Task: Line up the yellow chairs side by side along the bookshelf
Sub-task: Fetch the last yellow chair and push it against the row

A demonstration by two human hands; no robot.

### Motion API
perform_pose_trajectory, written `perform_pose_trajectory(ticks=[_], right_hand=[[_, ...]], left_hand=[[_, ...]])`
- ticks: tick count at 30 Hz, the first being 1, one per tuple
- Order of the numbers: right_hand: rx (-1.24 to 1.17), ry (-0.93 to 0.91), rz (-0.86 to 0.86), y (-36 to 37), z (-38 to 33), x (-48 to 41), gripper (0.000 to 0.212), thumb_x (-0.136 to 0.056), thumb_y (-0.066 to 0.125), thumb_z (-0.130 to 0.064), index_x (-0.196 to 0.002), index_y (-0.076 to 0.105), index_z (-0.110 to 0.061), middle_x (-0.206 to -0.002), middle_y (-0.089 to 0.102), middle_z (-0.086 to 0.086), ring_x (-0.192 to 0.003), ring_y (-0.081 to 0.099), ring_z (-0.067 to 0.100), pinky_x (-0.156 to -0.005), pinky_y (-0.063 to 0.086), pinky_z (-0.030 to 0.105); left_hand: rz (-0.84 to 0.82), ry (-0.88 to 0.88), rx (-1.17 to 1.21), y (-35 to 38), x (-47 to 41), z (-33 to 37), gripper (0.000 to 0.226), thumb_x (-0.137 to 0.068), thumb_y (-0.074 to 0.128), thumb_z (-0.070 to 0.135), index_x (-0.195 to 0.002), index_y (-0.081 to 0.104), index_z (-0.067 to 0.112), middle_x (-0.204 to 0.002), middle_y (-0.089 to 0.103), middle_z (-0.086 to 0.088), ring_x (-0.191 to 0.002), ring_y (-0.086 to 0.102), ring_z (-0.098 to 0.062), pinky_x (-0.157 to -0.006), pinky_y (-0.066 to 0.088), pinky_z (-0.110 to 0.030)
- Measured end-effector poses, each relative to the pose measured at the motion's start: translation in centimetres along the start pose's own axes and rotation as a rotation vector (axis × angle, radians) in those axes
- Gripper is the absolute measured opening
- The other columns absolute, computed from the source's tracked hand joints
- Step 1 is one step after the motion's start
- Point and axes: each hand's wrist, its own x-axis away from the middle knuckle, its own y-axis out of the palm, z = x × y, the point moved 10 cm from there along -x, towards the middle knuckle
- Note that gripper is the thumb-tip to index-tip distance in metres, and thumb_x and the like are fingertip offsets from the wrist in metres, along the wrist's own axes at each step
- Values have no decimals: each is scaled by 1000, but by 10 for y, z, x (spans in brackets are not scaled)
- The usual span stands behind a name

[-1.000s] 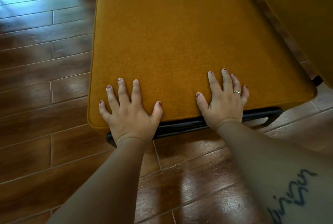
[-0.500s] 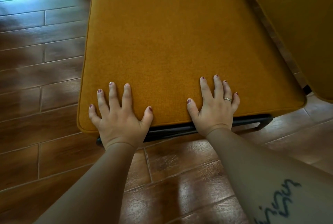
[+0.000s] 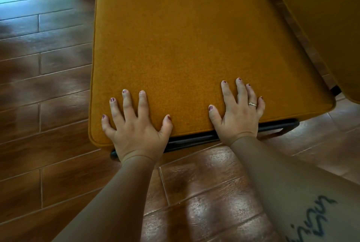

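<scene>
- A glossy brown wood-plank floor (image 3: 48,105) lies left of the fingers.
- The left hand (image 3: 134,130) lies flat, fingers straight and spread, gripping nothing, pressing the near edge of the mustard-yellow fabric chair seat (image 3: 185,46).
- The seat stretches ahead of all the fingertips, with its black metal frame (image 3: 191,140) below the wrists.
- The right hand (image 3: 239,117) presses likewise, fingers splayed.
- A second yellow chair (image 3: 331,17) stands near, right of the fingers.

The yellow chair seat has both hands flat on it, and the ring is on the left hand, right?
Not quite. The left hand and the right hand do lie flat on the yellow chair seat, but the ring is on the right hand, not the left. The head view shows it.
</scene>
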Motion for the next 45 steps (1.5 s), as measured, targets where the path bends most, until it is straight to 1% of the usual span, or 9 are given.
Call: perform_pose_trajectory(ticks=[3,9,15,19,25,28,33,40,45], right_hand=[[0,0,11,1,-1,-5,73,-83,25,-59,-142,43,-21,-149,35,17,-136,30,39,-105,18,61],[-7,8,4,2,0,-17,74,-82,24,-60,-143,42,-22,-150,34,16,-137,28,38,-107,16,60],[-18,1,8,3,-1,-32,71,-83,28,-58,-140,46,-20,-147,38,18,-134,33,41,-104,20,63],[-15,-1,-2,7,-1,-48,71,-83,28,-59,-140,46,-20,-147,38,17,-134,33,40,-104,20,62],[-25,-1,9,10,2,-81,71,-82,28,-59,-139,47,-20,-146,40,18,-133,34,40,-103,21,63],[-20,-5,1,13,2,-94,72,-82,26,-59,-140,46,-21,-147,38,17,-135,33,39,-104,20,62],[-27,-16,12,14,4,-120,72,-82,27,-59,-140,46,-21,-147,39,16,-135,33,39,-104,20,62],[-14,-21,-13,21,8,-156,77,-81,18,-63,-144,39,-25,-152,31,13,-140,24,36,-108,13,59],[-9,-20,-24,24,12,-184,81,-78,12,-65,-147,33,-28,-155,25,10,-142,17,33,-111,8,57]], left_hand=[[-4,-1,-8,1,-6,3,81,-78,26,64,-143,41,18,-151,32,-17,-139,23,-43,-106,17,-63],[-46,-12,-17,7,-16,6,85,-76,19,67,-147,31,22,-156,21,-13,-143,12,-39,-110,10,-59],[-52,-14,-7,9,-30,10,83,-77,25,66,-145,35,20,-154,25,-14,-142,16,-40,-108,12,-61],[-44,-13,-10,10,-45,17,82,-78,26,65,-144,37,19,-153,29,-16,-141,19,-42,-107,14,-62],[-52,-15,-36,15,-74,29,83,-78,22,66,-146,34,21,-154,25,-15,-141,16,-40,-109,12,-61],[-56,-17,-40,16,-86,35,85,-77,18,67,-147,31,22,-156,22,-14,-143,13,-39,-110,10,-59],[-45,-19,-32,17,-108,47,86,-76,17,68,-147,32,22,-156,22,-14,-143,13,-39,-110,9,-59],[-23,-25,-14,21,-137,64,83,-78,17,66,-146,33,21,-155,24,-15,-142,15,-39,-110,10,-59],[-11,-25,-24,27,-163,78,83,-78,15,66,-147,31,23,-156,22,-14,-143,14,-38,-110,10,-59]])
